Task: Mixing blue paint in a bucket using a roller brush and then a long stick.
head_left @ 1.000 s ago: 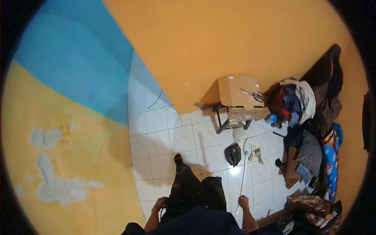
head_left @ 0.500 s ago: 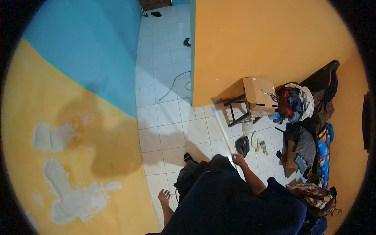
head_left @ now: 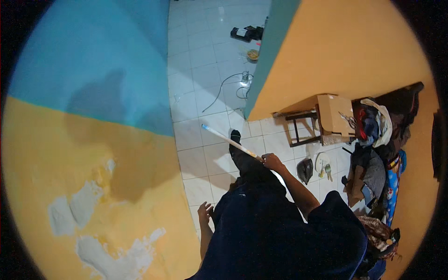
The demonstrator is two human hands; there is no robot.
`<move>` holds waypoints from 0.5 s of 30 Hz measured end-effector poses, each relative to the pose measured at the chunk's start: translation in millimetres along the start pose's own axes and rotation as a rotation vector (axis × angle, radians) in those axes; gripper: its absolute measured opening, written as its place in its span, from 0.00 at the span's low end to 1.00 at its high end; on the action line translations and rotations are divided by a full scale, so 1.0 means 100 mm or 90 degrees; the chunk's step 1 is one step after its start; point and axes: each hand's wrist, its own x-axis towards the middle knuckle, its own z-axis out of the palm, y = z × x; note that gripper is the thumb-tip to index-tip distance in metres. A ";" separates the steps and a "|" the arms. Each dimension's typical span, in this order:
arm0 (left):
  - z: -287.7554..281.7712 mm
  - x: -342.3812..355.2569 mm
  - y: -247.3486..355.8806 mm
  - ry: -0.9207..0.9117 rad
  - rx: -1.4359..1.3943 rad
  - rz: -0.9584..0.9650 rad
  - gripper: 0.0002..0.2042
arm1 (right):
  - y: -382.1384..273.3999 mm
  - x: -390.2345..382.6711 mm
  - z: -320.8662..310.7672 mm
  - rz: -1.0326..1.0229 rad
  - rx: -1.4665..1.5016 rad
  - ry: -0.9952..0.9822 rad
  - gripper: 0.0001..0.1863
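My right hand grips a long pale stick near its lower end. The stick has a blue tip and yellowish marks near my fingers, and it slants forward and left above my dark-clad leg. Down at my left side hangs my left hand, fingers apart and holding nothing. To its left stands a yellow and blue wall with rough pale patches on the yellow part.
A cable, a small bowl and a dark object lie ahead on white tiles. An orange wall corner juts in. At right are a stool with a cardboard box, a black bag, brushes and heaped clothes.
I have stepped forward past the stool, and one foot now shows further ahead. The stick has swung to the left in my right hand. My left hand stays low at my side.
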 end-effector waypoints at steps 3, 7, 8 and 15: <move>0.01 0.50 0.18 -0.115 0.079 0.308 0.20 | -0.27 0.72 -0.27 -0.015 0.004 -0.012 0.12; 0.29 1.39 0.73 -0.070 -0.119 0.120 0.17 | -0.64 1.73 -0.93 0.045 0.045 -0.014 0.13; 0.21 1.45 0.94 -0.039 -0.157 0.137 0.17 | -1.05 2.00 -1.13 0.017 0.038 -0.066 0.13; 1.71 1.38 3.72 -0.056 0.181 0.259 0.21 | -1.06 3.71 -1.70 0.112 0.033 -0.056 0.20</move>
